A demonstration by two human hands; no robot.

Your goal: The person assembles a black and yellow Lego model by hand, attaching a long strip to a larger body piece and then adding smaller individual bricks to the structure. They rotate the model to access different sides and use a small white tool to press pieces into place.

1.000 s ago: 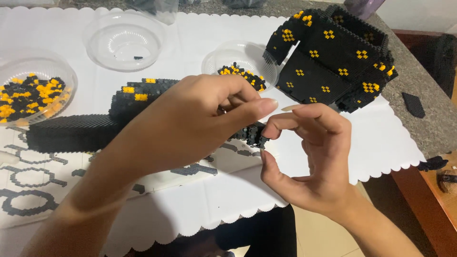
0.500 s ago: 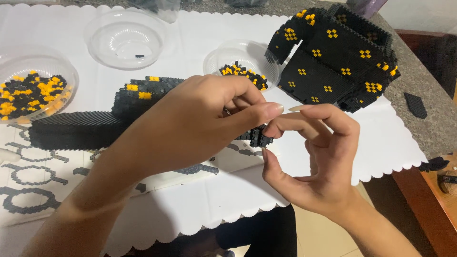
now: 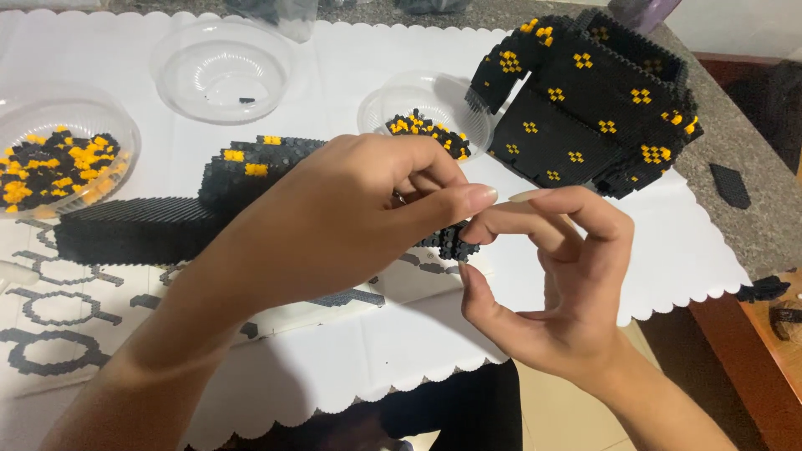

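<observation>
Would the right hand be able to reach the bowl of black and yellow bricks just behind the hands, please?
Probably yes: the bowl sits just beyond the right hand, with only bare white paper between. But its fingers now pinch a small black brick piece with the left hand.

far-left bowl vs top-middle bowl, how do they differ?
The left bowl holds a heap of black and yellow bricks; the middle bowl holds only one small black piece. The left bowl is cut off by the frame edge; the middle bowl shows nearly whole. The left bowl lies nearer the long black block; the middle bowl sits farther back. Both are clear, round and stand on the white mat.
</observation>
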